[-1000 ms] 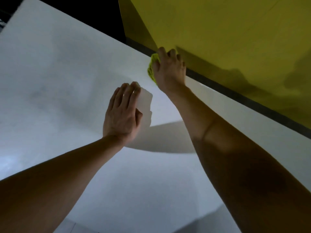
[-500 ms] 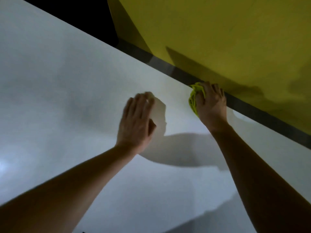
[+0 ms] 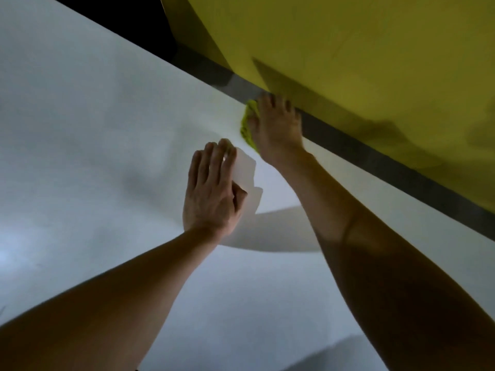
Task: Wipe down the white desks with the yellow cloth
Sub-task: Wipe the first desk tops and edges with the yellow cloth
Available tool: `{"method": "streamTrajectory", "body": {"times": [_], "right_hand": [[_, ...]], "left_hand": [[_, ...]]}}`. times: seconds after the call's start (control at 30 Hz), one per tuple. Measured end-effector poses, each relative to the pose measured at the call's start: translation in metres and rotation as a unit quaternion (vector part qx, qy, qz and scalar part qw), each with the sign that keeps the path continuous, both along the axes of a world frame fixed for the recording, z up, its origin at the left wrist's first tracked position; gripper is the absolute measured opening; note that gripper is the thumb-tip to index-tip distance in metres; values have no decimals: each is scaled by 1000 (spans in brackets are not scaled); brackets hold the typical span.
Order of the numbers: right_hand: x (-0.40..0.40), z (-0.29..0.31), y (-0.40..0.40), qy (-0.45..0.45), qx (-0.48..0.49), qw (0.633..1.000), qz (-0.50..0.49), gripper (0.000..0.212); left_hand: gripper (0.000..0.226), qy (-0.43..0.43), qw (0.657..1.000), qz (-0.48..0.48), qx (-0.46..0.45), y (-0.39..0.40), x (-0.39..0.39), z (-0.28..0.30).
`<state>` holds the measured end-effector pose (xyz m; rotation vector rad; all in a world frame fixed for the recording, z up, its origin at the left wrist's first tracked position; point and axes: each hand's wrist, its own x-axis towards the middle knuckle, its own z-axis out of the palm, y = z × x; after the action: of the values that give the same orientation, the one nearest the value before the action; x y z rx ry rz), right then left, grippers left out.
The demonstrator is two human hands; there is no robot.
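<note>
While the right hand (image 3: pixel 276 127) is pressing the yellow cloth (image 3: pixel 247 124) flat-fingered at the white bench's (image 3: pixel 93 135) far edge, beside the yellow partition (image 3: pixel 361 62), the left hand (image 3: pixel 211 191) is resting open, bracing. Progress: wiping underway; share remaining cannot be judged.

The desk (image 3: pixel 93 162) is a broad, smooth white surface that fills most of the view and runs slantwise from upper left to lower right, dimly lit and crossed by soft grey shadows. The yellow cloth (image 3: pixel 247 124) is bright yellow-green with a fuzzy texture, bunched into a small wad. It lies on the desk right at the far edge, just beside the dark strip that borders it. Only the cloth's left side shows; the rest is hidden under the right hand (image 3: pixel 277 127) pressing on it.
</note>
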<state>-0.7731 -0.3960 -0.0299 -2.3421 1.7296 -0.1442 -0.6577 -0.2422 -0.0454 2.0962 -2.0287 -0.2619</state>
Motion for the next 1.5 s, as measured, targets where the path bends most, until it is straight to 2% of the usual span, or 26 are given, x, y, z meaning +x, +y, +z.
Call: {"method": "streamTrajectory", "body": {"times": [0.13,0.3,0.37,0.5,0.63,0.83,0.93,1.07,1.3,1.4,1.5], "right_hand": [[10,3,0,-62,4,997,47,44],[-68,1,30,-108,-3,994,18,39],[-113,2,48,-99,-6,995,-14,41],[-168,9,76,-11,-24,996,-87,43],[-127,13,66,52,-14,986,-160,42],[5,5,17,-39,7,998,-52,42],[30,2,8,-81,-9,997,-14,41],[-18,1,22,-96,-22,995,-11,44],[-195,5,90,-2,-44,986,-162,35],[-210,6,100,12,-68,974,-217,34],[-179,4,94,0,-78,968,-240,39]], "left_hand": [[68,-4,1000,3,-1,0,1,4],[71,-6,1000,-3,-2,2,0,7],[71,-13,1000,-3,6,1,-1,7],[71,-21,1000,1,4,1,-2,4],[70,-21,1000,3,-7,-2,-1,2],[70,-15,1000,12,-20,-2,-1,2],[70,-27,999,16,-12,-3,0,1],[71,-21,999,4,-36,-1,0,-2],[69,-14,999,5,-33,0,-3,-3],[71,-11,1000,9,-22,0,-4,-2],[73,-8,1000,12,-13,0,-5,-1]]}}
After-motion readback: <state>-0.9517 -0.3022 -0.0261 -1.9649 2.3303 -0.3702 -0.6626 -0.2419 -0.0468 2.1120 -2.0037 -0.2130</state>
